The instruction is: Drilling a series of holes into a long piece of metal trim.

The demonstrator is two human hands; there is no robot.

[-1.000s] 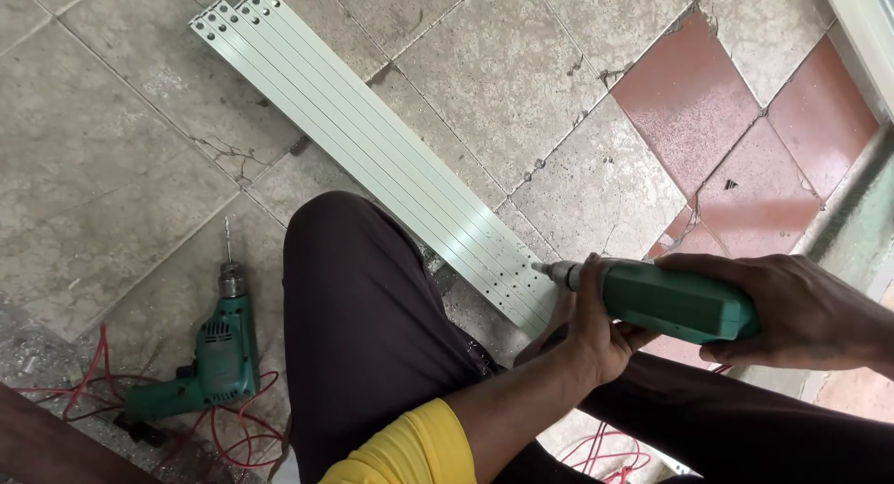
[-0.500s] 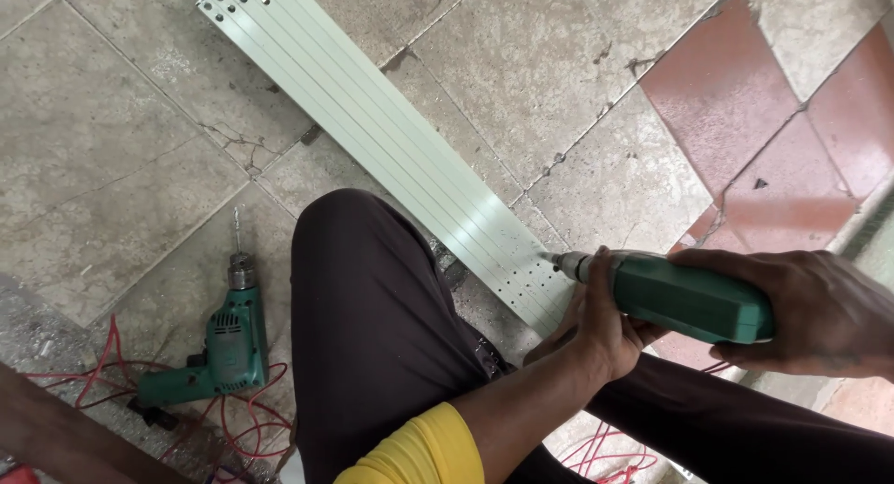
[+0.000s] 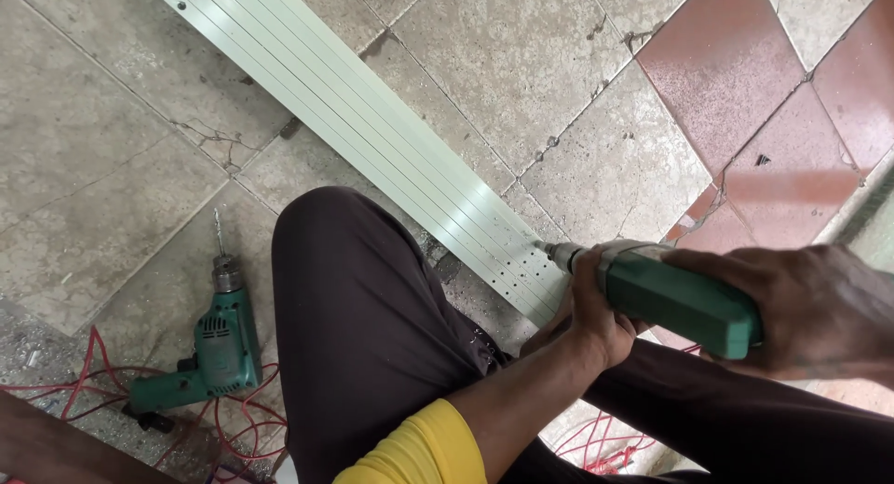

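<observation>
at the near end of the pale green metal strips [image 3: 372, 139], low and right of centre, your green drill [image 3: 675, 302] lies nearly level with its chuck and bit tip touching the strip surface among a cluster of small drilled holes. the bit itself is too short and blurred to read clearly. your right hand [image 3: 810, 307] is wrapped closed around the rear of the drill body, fingers over the top, so it is gripping the drill. your left hand [image 3: 591, 307] is curled tight around the front of the same drill just behind the chuck, also gripping it; left forearm comes up from bottom centre with a yellow sleeve [image 3: 419, 451] at the elbow end.

strips: several long flat slats lying side by side, edges touching, running diagonally from the top left corner down to the drill; the far ends show small holes too. they rest flat on the tiled floor [image 3: 93, 149], which is grey stone tile, cracked in places, with red tiles [image 3: 736, 74] at upper right.

your knee in dark trousers [image 3: 363, 316] sits just beside the near end of the strips, touching or overlapping their lower edge; cannot tell if it presses on them.

a second green drill [image 3: 209, 349] lies on the floor at lower left, well apart from both hands, bit pointing up-frame, resting among a tangle of red cable [image 3: 84, 391]. more red cable shows at bottom right under your leg. a dark brown edge cuts the bottom left corner, unclear what it is.
</observation>
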